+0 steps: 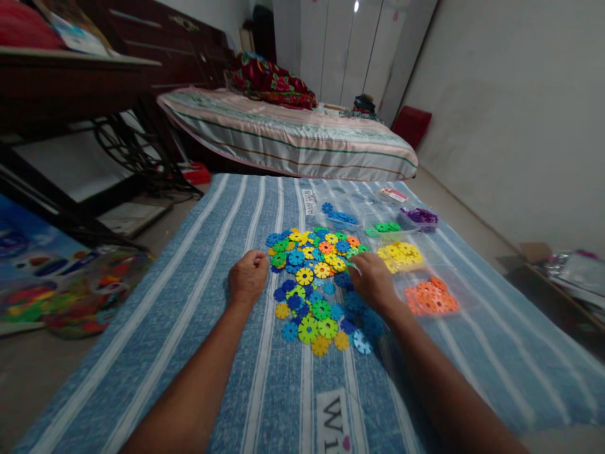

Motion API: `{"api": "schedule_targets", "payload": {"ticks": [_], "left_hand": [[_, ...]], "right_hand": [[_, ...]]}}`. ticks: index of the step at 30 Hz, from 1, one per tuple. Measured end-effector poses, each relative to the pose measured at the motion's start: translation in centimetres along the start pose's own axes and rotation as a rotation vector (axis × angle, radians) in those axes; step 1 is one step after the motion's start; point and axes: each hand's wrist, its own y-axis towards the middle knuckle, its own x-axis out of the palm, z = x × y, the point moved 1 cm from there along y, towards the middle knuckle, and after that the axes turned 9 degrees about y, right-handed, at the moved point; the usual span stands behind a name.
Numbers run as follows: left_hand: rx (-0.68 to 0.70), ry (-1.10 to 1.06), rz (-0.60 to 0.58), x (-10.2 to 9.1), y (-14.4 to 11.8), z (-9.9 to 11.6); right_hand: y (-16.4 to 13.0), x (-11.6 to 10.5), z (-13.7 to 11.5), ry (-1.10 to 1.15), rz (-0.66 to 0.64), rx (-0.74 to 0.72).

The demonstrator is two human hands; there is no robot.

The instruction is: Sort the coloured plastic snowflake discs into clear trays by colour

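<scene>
- Left hand [249, 276] is loosely curled at the heap's left edge; whether it holds anything is hidden.
- Right hand [373, 277] bends its fingers over the right side, partly closed; its grip cannot be made out.
- Between and nearer than them, loose discs [328, 328] lie mostly flat on striped cloth [189, 353]; being round, they show no long axis or pointing end.
- Farther in, the mixed heap [326, 248] remains unsorted, seemingly much of the lot.
- Rightward and beyond, orange discs [430, 296], yellow discs [401, 255], green discs [387, 227], purple discs [420, 216] and blue discs [343, 217] already sit grouped by colour.
</scene>
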Motion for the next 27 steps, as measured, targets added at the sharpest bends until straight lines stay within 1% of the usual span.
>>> {"api": "schedule_targets", "payload": {"ticks": [2, 4, 7, 16, 20, 24, 27], "left_hand": [[0.005, 0.005, 0.0, 0.0, -0.1, 0.0], [0.004, 0.015, 0.0, -0.1, -0.1, 0.0], [0.002, 0.022, 0.001, -0.1, -0.1, 0.0], [0.001, 0.034, -0.003, -0.3, -0.3, 0.2], [0.003, 0.024, -0.001, -0.3, -0.3, 0.2], [-0.004, 0.025, 0.003, -0.3, -0.3, 0.2], [-0.004, 0.024, 0.005, -0.2, -0.2, 0.2]], "right_hand": [[0.3, 1.2, -0.9, 0.007, -0.092, 0.037], [0.6, 2.0, -1.3, 0.003, -0.15, 0.081], [1.0, 2.5, -1.2, 0.012, -0.172, 0.105], [0.3, 3.8, -0.2, 0.037, -0.119, 0.068], [-0.1, 3.9, 0.2, 0.063, -0.054, 0.046], [-0.4, 3.5, 0.3, 0.073, 0.024, 0.02], [-0.2, 2.3, 0.7, 0.077, 0.108, -0.008]]}}
